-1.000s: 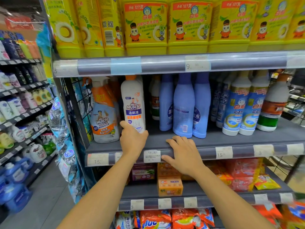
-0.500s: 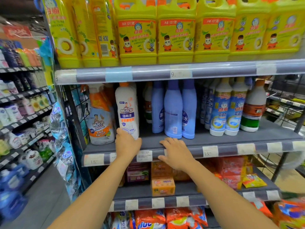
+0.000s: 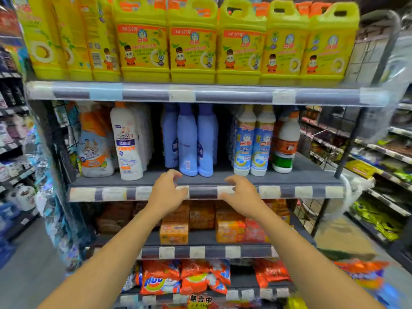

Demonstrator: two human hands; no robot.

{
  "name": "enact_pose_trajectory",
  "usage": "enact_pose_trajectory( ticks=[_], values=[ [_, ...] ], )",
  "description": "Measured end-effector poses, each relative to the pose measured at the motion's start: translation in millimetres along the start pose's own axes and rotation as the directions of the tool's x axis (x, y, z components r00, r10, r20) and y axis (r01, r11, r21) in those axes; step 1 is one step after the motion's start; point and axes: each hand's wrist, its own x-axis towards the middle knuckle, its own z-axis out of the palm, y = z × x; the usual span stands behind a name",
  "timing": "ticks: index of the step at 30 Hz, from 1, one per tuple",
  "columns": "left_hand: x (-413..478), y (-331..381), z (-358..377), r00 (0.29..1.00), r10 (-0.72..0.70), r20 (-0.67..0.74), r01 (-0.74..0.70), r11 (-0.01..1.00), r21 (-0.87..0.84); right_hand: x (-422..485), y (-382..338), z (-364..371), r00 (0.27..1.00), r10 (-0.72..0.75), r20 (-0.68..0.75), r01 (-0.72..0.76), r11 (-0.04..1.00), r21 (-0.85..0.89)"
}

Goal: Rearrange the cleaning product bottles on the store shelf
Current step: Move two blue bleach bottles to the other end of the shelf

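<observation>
On the middle shelf [image 3: 307, 175] stand a white Mr Muscle bottle [image 3: 127, 141], a Mr Muscle spray bottle [image 3: 93, 150] to its left, three blue bottles [image 3: 188, 141] in the centre, two white-and-blue bottles [image 3: 254, 143] and a white bottle with an orange and green label [image 3: 286, 143] at the right. My left hand [image 3: 167, 192] hovers at the shelf's front edge just below the blue bottles, fingers curled apart, holding nothing. At the same edge, a little to the right, my right hand [image 3: 243, 192] is also empty with its fingers spread.
Yellow detergent jugs [image 3: 191, 43] fill the top shelf. Orange soap boxes [image 3: 174, 233] sit on the shelf below, and red detergent bags [image 3: 185, 277] lie on the lowest one. Other stocked shelves [image 3: 13, 152] flank the aisle on the left and right.
My left hand has let go of the white Mr Muscle bottle and moved right toward the blue bottles. My right hand has lifted off the shelf edge. The view has shifted.
</observation>
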Motion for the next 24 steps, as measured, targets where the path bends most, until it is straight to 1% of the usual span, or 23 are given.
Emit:
enact_pose_trajectory(
  ticks=[5, 7, 9, 12, 16, 19, 21, 24],
  values=[
    [-3.0, 11.6, 9.6, 0.998, -0.062, 0.023, 0.063, 0.998, -0.020, 24.3, -5.1, -5.1, 1.000, -0.015, -0.010, 0.016, 0.997, 0.074],
    [4.6, 12.5, 10.2, 0.996, -0.084, 0.022, 0.086, 0.994, -0.064, 42.8, -13.0, -2.5, 0.999, -0.007, -0.033, 0.012, 0.990, 0.139],
    [16.2, 10.9, 9.5, 0.997, -0.079, 0.000, 0.078, 0.995, -0.060, 63.3, -20.1, 4.1, 0.999, 0.024, -0.042, -0.014, 0.976, 0.219],
    [25.9, 11.6, 10.9, 0.996, -0.052, -0.068, 0.046, 0.995, -0.088, 78.6, -27.5, 14.0, 0.994, 0.060, -0.092, -0.028, 0.950, 0.311],
    [62.9, 8.8, 14.6, 0.991, -0.028, -0.128, 0.005, 0.984, -0.177, 116.2, -37.2, 32.9, 0.962, 0.116, -0.249, 0.010, 0.890, 0.455],
    [83.7, 9.8, 23.0, 0.977, -0.038, -0.211, -0.022, 0.961, -0.275, 136.1, -37.9, 46.2, 0.945, 0.126, -0.303, 0.057, 0.846, 0.530],
    [94.4, 10.1, 32.0, 0.955, -0.055, -0.291, -0.042, 0.948, -0.316, 145.2, -35.5, 54.0, 0.938, 0.126, -0.323, 0.076, 0.834, 0.546],
    [109.6, 13.2, 44.2, 0.902, -0.104, -0.420, -0.061, 0.930, -0.363, 154.2, -33.0, 62.0, 0.931, 0.097, -0.351, 0.096, 0.863, 0.495]
  ],
)
